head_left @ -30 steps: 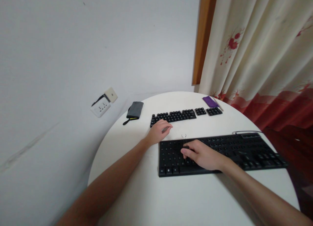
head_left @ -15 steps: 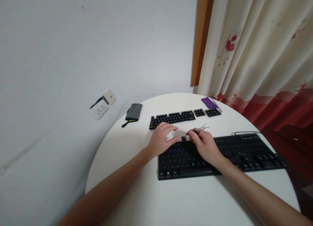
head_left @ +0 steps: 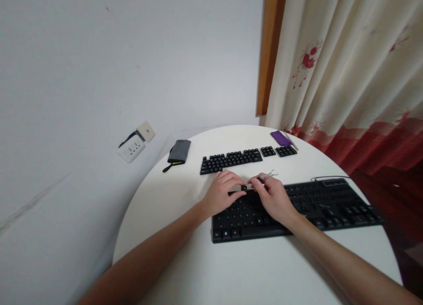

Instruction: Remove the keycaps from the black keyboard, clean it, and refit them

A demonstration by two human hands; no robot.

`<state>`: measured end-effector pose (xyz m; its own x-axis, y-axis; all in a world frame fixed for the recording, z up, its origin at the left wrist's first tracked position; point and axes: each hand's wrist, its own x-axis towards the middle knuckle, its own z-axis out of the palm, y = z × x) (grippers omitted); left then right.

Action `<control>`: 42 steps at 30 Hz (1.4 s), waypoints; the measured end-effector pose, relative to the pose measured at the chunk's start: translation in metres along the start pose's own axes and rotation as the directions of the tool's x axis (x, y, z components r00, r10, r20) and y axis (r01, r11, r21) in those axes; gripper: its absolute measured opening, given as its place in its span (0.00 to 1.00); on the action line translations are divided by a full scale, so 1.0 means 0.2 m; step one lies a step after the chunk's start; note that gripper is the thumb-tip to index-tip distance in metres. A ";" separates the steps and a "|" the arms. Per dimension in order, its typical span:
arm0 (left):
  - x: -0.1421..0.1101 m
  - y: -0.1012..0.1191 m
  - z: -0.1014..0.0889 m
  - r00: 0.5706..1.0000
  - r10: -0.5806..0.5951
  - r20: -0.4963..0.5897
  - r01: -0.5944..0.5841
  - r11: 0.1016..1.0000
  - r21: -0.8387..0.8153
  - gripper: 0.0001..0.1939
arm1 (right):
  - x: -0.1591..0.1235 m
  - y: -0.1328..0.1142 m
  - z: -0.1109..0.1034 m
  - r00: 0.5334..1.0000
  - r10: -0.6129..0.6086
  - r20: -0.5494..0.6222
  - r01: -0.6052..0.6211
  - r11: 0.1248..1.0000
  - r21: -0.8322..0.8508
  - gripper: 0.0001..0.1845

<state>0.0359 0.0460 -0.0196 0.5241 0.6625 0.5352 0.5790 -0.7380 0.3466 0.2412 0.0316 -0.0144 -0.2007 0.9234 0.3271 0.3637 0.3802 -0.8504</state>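
In my right hand (head_left: 271, 195) is a keycap puller (head_left: 271, 174), its wire ends sticking out past the fingers. A black keycap (head_left: 243, 188) sits at the puller's other end, just above the keyboard's back edge. My left hand (head_left: 222, 191) pinches this keycap between thumb and fingertips. Beneath both hands lies a black keyboard (head_left: 264, 231); its left part shows bare key stems, while the bottom row and right side still carry caps. My right hand hides part of the middle.
Behind the keyboard, removed keycaps (head_left: 231, 160) stand in rows, with two smaller keycap groups (head_left: 268, 151) (head_left: 286, 151) to their right. A grey pouch (head_left: 179, 151) lies back left on the round white table (head_left: 185, 270); a purple cloth (head_left: 280, 138) lies back right. A cable (head_left: 332, 177) runs behind the keyboard.
My left hand has closed its thumb and fingers from a wide gap onto the keycap. My right hand holds the puller nearly in place.
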 end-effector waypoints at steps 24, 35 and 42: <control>0.01 -0.01 0.02 0.999 0.017 -0.035 -0.021 0.994 -0.112 0.08 | 0.00 0.04 0.05 0.991 0.112 0.072 -0.123 0.979 0.166 0.21; 0.00 0.00 0.01 0.989 0.148 0.017 -0.148 0.988 0.032 0.08 | 0.00 0.01 0.04 0.996 0.089 -0.001 -0.089 0.994 0.070 0.20; -0.01 0.00 0.00 0.980 0.191 0.052 -0.195 0.977 0.091 0.08 | 0.01 0.05 0.05 0.991 0.131 -0.002 -0.129 0.982 0.137 0.22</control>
<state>0.0358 0.0447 -0.0204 0.6570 0.5149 0.5507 0.5198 -0.8385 0.1638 0.2349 0.0365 -0.0257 -0.1494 0.9653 0.2141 0.2584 0.2471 -0.9339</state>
